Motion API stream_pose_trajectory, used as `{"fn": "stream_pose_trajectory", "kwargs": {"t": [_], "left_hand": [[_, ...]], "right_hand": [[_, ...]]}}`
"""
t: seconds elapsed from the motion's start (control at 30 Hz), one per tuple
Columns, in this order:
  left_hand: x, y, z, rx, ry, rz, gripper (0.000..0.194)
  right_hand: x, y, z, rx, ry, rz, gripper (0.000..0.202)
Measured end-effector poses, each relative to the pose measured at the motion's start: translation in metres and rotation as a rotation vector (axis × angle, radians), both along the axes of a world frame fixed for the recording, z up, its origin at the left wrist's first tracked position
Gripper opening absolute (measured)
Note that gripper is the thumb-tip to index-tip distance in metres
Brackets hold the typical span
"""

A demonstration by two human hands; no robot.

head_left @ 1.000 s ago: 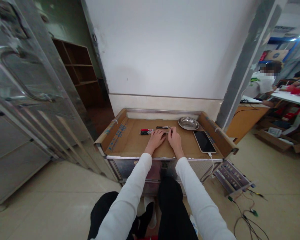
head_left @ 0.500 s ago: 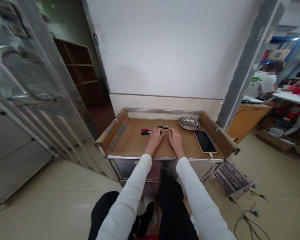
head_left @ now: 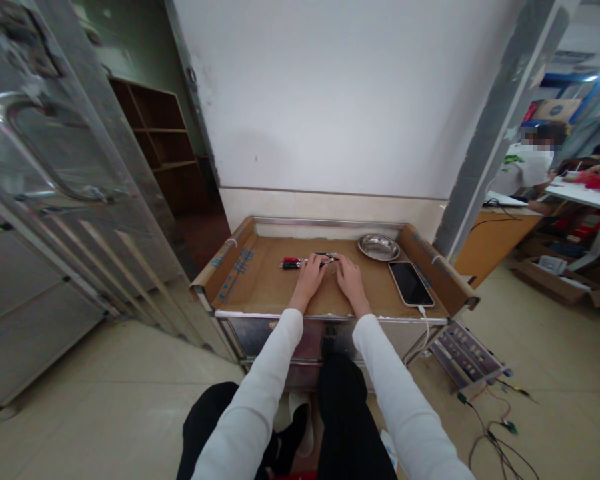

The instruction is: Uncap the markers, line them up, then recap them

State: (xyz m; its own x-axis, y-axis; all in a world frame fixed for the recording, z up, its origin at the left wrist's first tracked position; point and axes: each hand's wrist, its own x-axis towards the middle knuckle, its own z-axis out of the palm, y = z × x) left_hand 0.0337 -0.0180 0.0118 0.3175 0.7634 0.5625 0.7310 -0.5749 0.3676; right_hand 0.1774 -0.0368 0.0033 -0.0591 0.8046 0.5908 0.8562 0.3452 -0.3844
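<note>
Left fingers (head_left: 313, 264) and right fingers (head_left: 345, 265) at a pen (head_left: 327, 263) over cardboard (head_left: 269, 288)

The one view comes from a camera worn on the person's head, facing forward and tilted well down. Black trouser legs (head_left: 347, 420) and white sleeves (head_left: 247, 407) rise from the bottom edge, nearest the lens. The left hand (head_left: 309, 279) and right hand (head_left: 351, 280) lie just below centre, at arm's length, over a cardboard-lined cart top (head_left: 265, 290) seen from above. A white wall panel (head_left: 350, 100) faces the camera beyond. The wide lens also takes in a metal door (head_left: 75, 160) at left and a distant workroom person (head_left: 527, 163) at right; the uprights splay outward toward the top.
</note>
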Motion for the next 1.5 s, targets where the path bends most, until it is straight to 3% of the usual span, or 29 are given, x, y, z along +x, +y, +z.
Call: {"fn": "stream_pose_trajectory", "kwargs": {"t": [0.1, 0.17, 0.33, 0.47, 0.57, 0.73, 0.87, 1.2, 1.5], "left_hand": [[-0.001, 0.000, 0.000, 0.017, -0.069, -0.004, 0.025], [-0.001, -0.001, 0.001, 0.030, -0.083, 0.014, 0.028], [-0.001, -0.003, 0.001, 0.027, -0.007, 0.091, 0.026], [0.000, -0.004, 0.001, 0.042, -0.010, 0.111, 0.023], [0.001, -0.005, 0.002, 0.077, -0.063, 0.155, 0.021], [-0.001, -0.011, 0.006, 0.058, -0.055, 0.457, 0.020], [-0.001, -0.016, 0.007, -0.041, 0.033, 0.635, 0.022], [0.004, -0.015, -0.001, -0.110, 0.096, 0.678, 0.025], [0.004, -0.017, 0.001, -0.113, 0.105, 0.673, 0.024]], "right_hand": [[-0.001, -0.001, 0.002, -0.011, -0.010, 0.183, 0.064], [-0.001, -0.001, 0.002, -0.017, 0.004, 0.234, 0.075], [-0.002, 0.000, 0.001, -0.012, 0.060, 0.280, 0.080], [-0.002, 0.001, -0.002, 0.013, 0.097, 0.283, 0.077], [-0.001, 0.003, -0.005, 0.033, 0.115, 0.174, 0.067], [-0.001, 0.005, -0.007, -0.118, -0.084, -0.006, 0.033], [-0.002, 0.006, -0.008, -0.155, -0.144, -0.038, 0.026], [-0.001, 0.010, -0.012, -0.146, -0.173, -0.057, 0.024], [0.000, 0.010, -0.010, -0.111, -0.134, -0.022, 0.020]]}}
